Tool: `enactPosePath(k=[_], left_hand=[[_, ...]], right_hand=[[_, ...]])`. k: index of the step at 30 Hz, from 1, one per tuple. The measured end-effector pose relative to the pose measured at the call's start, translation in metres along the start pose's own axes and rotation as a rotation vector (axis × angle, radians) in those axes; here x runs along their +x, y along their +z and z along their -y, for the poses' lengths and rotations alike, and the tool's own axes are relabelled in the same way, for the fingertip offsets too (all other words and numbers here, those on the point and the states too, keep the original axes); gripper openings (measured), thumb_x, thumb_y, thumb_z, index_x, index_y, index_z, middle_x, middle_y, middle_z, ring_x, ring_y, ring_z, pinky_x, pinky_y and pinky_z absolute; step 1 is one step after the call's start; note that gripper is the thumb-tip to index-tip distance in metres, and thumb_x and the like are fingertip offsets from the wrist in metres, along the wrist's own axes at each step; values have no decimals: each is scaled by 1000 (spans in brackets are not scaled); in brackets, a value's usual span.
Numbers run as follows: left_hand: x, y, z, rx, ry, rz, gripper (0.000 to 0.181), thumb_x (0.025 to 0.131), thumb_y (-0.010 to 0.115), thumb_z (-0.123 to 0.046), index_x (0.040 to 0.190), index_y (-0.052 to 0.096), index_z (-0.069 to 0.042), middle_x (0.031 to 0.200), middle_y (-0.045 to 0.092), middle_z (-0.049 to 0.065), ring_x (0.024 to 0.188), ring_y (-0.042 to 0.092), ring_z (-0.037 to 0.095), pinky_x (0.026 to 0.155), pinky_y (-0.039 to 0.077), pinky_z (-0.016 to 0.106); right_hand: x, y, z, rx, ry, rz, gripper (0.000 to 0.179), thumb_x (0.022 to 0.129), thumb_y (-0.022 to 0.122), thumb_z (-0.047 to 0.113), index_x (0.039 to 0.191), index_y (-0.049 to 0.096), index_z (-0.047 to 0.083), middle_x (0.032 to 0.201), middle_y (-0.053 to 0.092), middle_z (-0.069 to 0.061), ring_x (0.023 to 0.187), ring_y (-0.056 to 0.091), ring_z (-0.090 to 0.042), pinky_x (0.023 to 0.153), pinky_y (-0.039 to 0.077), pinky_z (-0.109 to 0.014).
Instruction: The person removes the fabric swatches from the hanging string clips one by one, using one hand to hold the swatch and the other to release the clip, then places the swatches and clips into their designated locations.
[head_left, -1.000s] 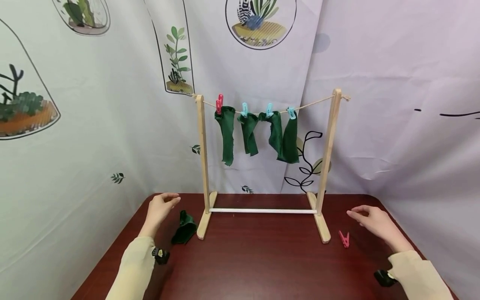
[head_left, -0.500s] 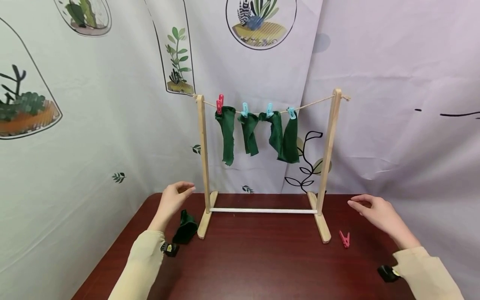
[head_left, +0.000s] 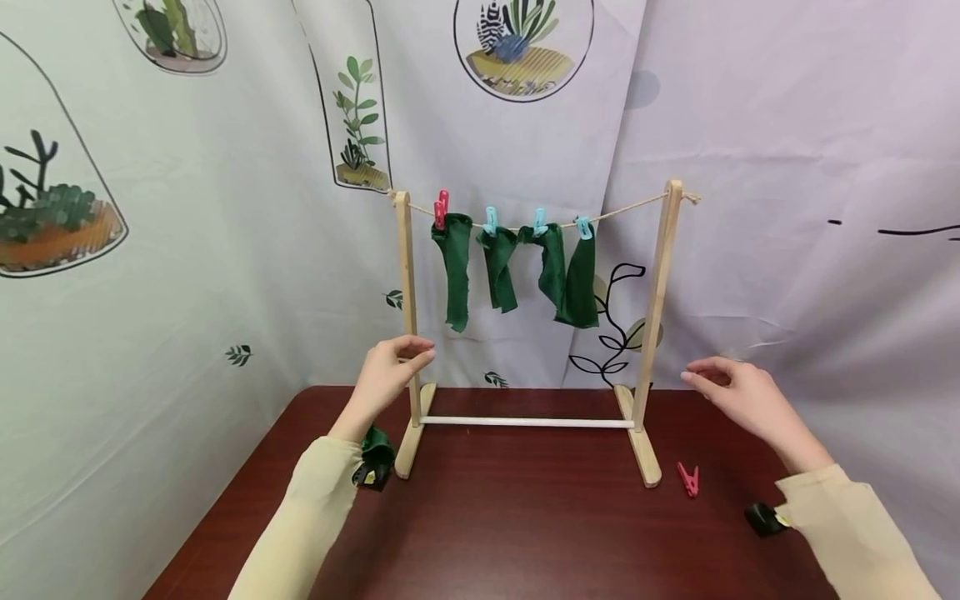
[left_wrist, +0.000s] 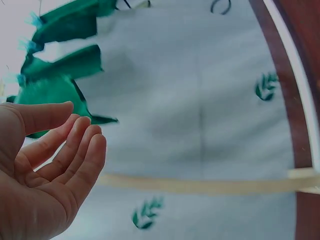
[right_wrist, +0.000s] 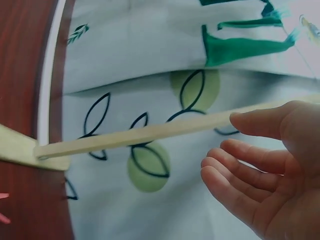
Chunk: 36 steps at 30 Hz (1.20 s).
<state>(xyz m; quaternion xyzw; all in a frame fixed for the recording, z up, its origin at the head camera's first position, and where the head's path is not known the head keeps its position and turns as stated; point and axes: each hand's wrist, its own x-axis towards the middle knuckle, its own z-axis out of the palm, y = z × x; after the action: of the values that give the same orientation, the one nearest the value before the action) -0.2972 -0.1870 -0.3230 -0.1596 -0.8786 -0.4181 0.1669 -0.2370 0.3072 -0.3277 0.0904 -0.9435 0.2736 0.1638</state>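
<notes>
My left hand (head_left: pixel 388 373) is raised by the left post of the wooden clothesline rack (head_left: pixel 408 283), fingers loosely bent and holding nothing. To the right of the right post my right hand (head_left: pixel 738 393) hovers, its fingers relaxed around air. Several green cloth pieces (head_left: pixel 454 275) hang from the cord between the posts. A red clothespin (head_left: pixel 440 212) grips the leftmost piece; light blue clothespins (head_left: pixel 539 221) hold the others. Another green cloth (head_left: pixel 377 446) lies on the table, partly hidden behind the left forearm. Below my right hand a second red clothespin (head_left: pixel 688 480) lies on the table.
The rack stands on wooden feet (head_left: pixel 643 454) joined by a white rod (head_left: pixel 525 422) near the dark red table's (head_left: pixel 510 533) back edge. Behind it hangs a pale curtain (head_left: pixel 750 167) printed with plants. Small black devices (head_left: pixel 765 520) are strapped at both wrists.
My left hand has moved right and up, from beside the rack to its left post. The right hand has risen somewhat. Hanging cloths, table cloth and loose clothespin have stayed in place.
</notes>
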Motion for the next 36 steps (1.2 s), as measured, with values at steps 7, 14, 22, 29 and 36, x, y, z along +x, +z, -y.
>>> enactPosePath(k=[7,14,22,29,36], left_hand=[[10,7,-31,-38,77,0,21,97,71,-25,111,76,-11,102,75,3,95,69,22,80,55,44],[19,16,-50,-57,133,2,19,96,71,-23,110,76,-11,100,75,1,93,69,19,75,55,39],[26,30,-63,-90,172,41,18,97,70,-23,110,76,-12,102,75,0,91,67,17,72,54,34],[38,40,-81,-112,218,44,18,96,71,-22,110,76,-11,100,75,0,86,68,15,70,53,34],[45,43,-94,-115,245,44,22,97,70,-25,111,75,-8,100,74,-1,88,67,14,71,53,35]], right_hand=[[10,-16,24,9,-41,-42,44,100,62,42,120,70,4,108,73,-17,99,67,-36,76,50,-43],[18,-29,38,40,-45,-79,44,100,61,43,122,70,5,115,71,-19,103,65,-37,77,48,-44],[30,-43,61,72,-35,-144,50,95,65,53,124,70,14,113,73,-10,92,63,-5,75,46,-24],[45,-51,84,121,-88,-191,49,93,69,51,124,71,15,114,73,-11,87,61,4,70,45,-13],[56,-51,101,180,-172,-244,41,92,73,44,123,72,16,112,73,-6,83,62,9,73,46,-9]])
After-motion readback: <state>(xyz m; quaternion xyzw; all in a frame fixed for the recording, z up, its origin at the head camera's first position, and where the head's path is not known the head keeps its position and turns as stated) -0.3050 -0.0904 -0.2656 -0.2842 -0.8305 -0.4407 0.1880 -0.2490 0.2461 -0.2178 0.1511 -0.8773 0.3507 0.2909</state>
